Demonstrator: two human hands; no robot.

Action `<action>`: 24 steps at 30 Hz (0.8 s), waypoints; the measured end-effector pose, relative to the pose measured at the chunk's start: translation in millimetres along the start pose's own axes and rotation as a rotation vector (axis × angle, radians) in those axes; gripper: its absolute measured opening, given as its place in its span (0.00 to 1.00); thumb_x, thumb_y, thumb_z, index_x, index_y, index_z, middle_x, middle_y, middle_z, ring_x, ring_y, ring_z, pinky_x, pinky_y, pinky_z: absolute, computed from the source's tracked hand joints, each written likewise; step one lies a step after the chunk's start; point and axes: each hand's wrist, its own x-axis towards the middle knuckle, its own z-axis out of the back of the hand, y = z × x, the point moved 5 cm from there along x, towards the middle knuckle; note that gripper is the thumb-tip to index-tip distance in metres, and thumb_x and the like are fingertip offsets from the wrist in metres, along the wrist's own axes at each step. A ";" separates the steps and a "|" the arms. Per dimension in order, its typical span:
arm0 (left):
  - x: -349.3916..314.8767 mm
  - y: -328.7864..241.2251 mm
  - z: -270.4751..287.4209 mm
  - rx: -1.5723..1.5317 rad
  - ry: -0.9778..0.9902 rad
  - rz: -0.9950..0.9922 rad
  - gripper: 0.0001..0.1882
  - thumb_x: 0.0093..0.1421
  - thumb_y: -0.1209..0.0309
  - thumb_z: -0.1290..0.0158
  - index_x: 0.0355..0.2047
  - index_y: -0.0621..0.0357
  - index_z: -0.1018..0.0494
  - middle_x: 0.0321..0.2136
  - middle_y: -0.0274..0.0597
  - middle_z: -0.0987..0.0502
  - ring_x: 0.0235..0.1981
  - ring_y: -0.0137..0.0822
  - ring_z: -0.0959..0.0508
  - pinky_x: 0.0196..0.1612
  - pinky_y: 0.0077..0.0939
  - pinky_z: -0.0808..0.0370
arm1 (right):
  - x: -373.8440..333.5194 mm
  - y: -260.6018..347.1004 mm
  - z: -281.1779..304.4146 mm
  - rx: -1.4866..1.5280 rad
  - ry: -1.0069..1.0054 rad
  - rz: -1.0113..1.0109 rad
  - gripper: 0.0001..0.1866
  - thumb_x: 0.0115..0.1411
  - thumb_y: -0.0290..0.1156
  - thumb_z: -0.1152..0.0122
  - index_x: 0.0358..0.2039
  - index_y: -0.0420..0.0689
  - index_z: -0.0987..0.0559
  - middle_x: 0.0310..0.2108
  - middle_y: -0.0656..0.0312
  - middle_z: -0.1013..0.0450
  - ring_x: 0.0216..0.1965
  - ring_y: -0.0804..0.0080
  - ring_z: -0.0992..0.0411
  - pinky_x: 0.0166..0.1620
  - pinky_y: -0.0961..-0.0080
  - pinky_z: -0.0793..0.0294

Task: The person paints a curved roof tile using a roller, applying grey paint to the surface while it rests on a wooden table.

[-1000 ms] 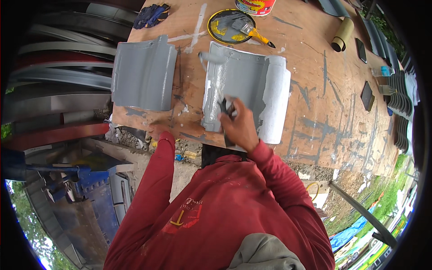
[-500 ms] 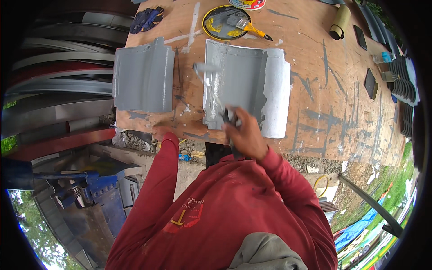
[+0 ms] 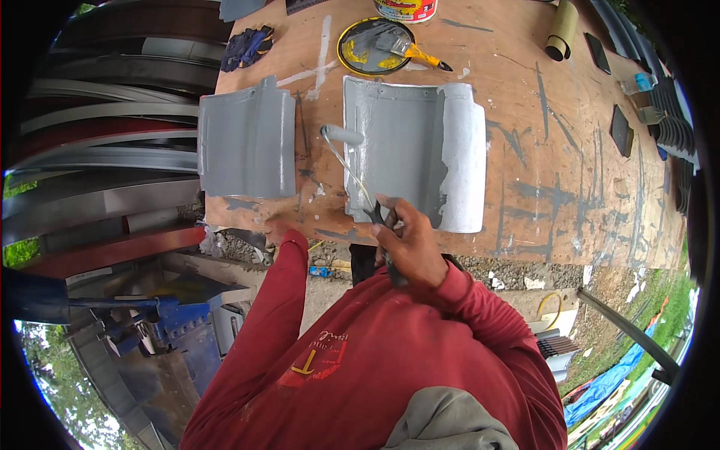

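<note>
My right hand [image 3: 411, 244] is wrapped round the dark handle of a small paint roller [image 3: 345, 135]. The roller's grey sleeve rests over the left edge of a curved roof tile [image 3: 401, 150]. Grey paint coats most of this tile, while a band along its right side is white. To its left lies a second roof tile [image 3: 247, 142], grey all over. My left hand [image 3: 283, 227] leans on the table's near edge just below that second tile, holding nothing I can see, its fingers lying along the wood.
Beyond the tiles, a paintbrush [image 3: 420, 55] lies on a paint-smeared round lid [image 3: 358, 54], near a paint can [image 3: 406, 9]. A dark glove [image 3: 246, 49] sits at far left. Right on the plywood table [image 3: 517, 127] are a brown roll [image 3: 561, 34] and a phone [image 3: 598, 52].
The roller's sleeve has shifted slightly lower in the picture, and its wire frame, blurred before, is now sharp. The left hand stays at the table edge. The view has shifted a little.
</note>
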 end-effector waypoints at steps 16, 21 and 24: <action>-1.4 -5.5 -2.7 0.162 0.237 -0.087 0.33 0.67 0.39 0.57 0.54 0.53 0.22 0.50 0.47 0.19 0.51 0.48 0.19 0.54 0.42 0.22 | -34.5 -3.8 10.1 0.115 0.100 -0.211 0.18 0.59 0.22 0.38 0.50 0.30 0.25 0.25 0.60 0.29 0.21 0.73 0.24 0.24 0.72 0.27; 33.9 0.3 1.5 -0.045 0.131 -0.020 0.33 0.63 0.42 0.47 0.51 0.60 0.22 0.46 0.53 0.17 0.43 0.52 0.16 0.43 0.50 0.17 | 4.7 -15.0 -1.1 0.040 0.006 0.010 0.17 0.57 0.21 0.35 0.48 0.32 0.24 0.23 0.61 0.30 0.21 0.75 0.27 0.24 0.71 0.29; -65.4 -14.7 -22.9 -0.102 0.216 0.166 0.32 0.63 0.42 0.47 0.50 0.59 0.22 0.45 0.51 0.16 0.43 0.51 0.16 0.45 0.47 0.17 | -7.1 -30.1 21.3 -0.003 -0.065 -0.015 0.17 0.57 0.21 0.35 0.47 0.32 0.24 0.23 0.61 0.30 0.20 0.76 0.27 0.23 0.72 0.29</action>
